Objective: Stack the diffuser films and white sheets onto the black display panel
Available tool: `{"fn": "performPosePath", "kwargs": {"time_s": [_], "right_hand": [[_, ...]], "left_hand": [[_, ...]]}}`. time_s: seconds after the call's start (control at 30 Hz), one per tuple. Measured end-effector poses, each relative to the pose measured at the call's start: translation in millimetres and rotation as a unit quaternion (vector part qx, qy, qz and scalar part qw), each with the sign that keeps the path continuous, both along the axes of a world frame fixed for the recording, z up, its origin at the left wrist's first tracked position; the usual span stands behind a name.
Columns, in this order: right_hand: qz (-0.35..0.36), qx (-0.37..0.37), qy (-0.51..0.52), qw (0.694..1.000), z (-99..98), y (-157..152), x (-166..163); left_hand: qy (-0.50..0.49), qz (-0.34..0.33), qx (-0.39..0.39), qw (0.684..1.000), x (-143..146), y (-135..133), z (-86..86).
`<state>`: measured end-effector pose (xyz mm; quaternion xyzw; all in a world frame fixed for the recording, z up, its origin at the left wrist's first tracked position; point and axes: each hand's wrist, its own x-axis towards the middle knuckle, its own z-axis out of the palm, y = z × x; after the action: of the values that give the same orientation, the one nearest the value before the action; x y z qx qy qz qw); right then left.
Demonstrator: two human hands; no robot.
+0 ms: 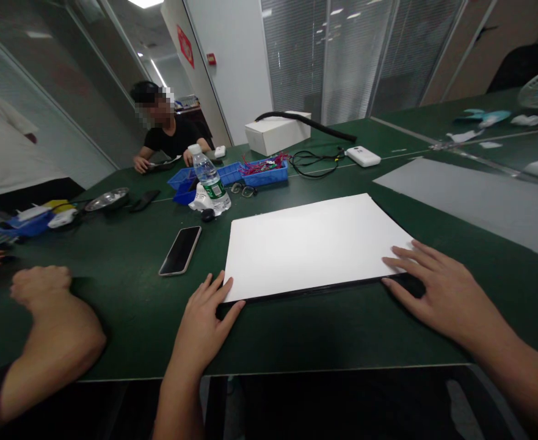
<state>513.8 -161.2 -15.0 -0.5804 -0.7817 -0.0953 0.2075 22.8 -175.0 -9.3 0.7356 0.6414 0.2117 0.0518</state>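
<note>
A flat white board [309, 247] with a dark front edge lies on the green table in front of me. At its near left corner rests my left hand [204, 318], fingers stretched out, with the thumb by the front edge. My right hand [433, 284] is spread over the near right corner, its fingertips on the white surface and its thumb at the front edge. Neither hand is closed around the board. A phone [180, 251] with a dark screen lies left of the board.
Beyond the phone stand a water bottle [210, 180], blue trays [265, 176] and glasses [243, 190]. A white box [275, 133] with a black tube is farther back. At right lies a grey sheet [479, 198]. A neighbour's forearm [58, 330] rests at left; another person [172, 131] sits opposite.
</note>
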Motion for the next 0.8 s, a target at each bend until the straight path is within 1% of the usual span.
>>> {"fn": "performPosePath", "kwargs": {"time_s": [0.13,0.3,0.47,0.57,0.67,0.73,0.8], "right_hand": [[-0.019,-0.006,-0.005,1.0,-6.2,1,5],[-0.085,-0.024,-0.007,0.996,-12.7,1,9],[-0.12,-0.07,-0.035,0.99,-6.7,1,5],[-0.129,-0.074,-0.054,0.987,-3.1,0,0],[-0.138,-0.073,-0.049,0.987,-2.9,0,-2],[-0.156,-0.069,-0.04,0.985,-4.5,4,12],[-0.182,-0.075,-0.033,0.98,-6.4,13,45]], "left_hand": [[0.001,0.007,-0.007,1.0,1,0,1.8],[0.0,0.006,-0.007,1.0,0,0,0.4],[0.0,0.006,-0.004,1.0,1,0,0.4],[0.002,0.005,-0.005,1.0,1,0,0.8],[0.001,0.006,-0.006,1.0,0,0,0.4],[0.001,0.007,-0.002,1.0,0,0,0.1],[0.001,0.004,0.002,1.0,0,0,-0.1]]}}
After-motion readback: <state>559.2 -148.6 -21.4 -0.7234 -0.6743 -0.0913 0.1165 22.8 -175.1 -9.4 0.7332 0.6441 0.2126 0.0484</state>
